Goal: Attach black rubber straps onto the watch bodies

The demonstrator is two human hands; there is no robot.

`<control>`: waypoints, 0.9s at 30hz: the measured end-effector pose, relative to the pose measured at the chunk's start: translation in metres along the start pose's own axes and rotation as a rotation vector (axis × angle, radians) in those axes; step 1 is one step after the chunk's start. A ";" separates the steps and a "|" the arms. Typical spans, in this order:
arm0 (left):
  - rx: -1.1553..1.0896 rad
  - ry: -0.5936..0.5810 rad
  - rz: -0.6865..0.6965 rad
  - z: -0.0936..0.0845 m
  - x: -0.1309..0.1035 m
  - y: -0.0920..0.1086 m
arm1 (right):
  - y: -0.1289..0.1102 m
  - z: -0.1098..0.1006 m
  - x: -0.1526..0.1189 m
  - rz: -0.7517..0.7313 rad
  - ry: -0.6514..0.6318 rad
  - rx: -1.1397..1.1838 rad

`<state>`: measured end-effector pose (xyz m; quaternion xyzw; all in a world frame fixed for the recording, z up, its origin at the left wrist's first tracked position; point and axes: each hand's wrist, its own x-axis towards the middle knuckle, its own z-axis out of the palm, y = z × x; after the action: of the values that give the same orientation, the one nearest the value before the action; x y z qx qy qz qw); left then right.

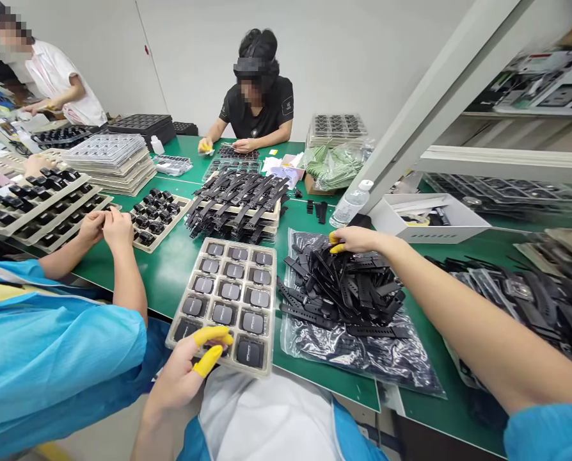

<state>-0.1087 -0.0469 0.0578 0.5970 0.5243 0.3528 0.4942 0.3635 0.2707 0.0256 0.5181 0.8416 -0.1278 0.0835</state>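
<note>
Yellow finger cots cover the fingertips of the left hand, which pinches a dark watch body at the near edge of the moulded tray on the green worktop. Reaching far out, the right hand rests with loosely curled fingers on the pile of black straps, which lies on a plastic bag just right of the tray.
</note>
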 end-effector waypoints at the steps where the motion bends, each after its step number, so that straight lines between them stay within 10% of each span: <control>1: 0.033 -0.013 0.015 -0.004 0.005 0.005 | 0.001 -0.003 -0.004 0.005 -0.019 0.021; 7: 0.372 -0.084 0.187 -0.009 0.079 0.045 | -0.002 -0.020 -0.026 0.087 -0.031 0.083; 16: 1.177 -0.259 0.308 0.047 0.220 0.059 | -0.028 0.000 -0.060 0.197 0.172 0.572; 27: 1.336 -0.431 0.329 0.067 0.250 0.058 | -0.059 -0.019 -0.113 0.437 0.765 0.679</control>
<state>0.0207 0.1843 0.0721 0.8993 0.4222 -0.0991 0.0563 0.3612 0.1551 0.0816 0.6878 0.5964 -0.1744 -0.3753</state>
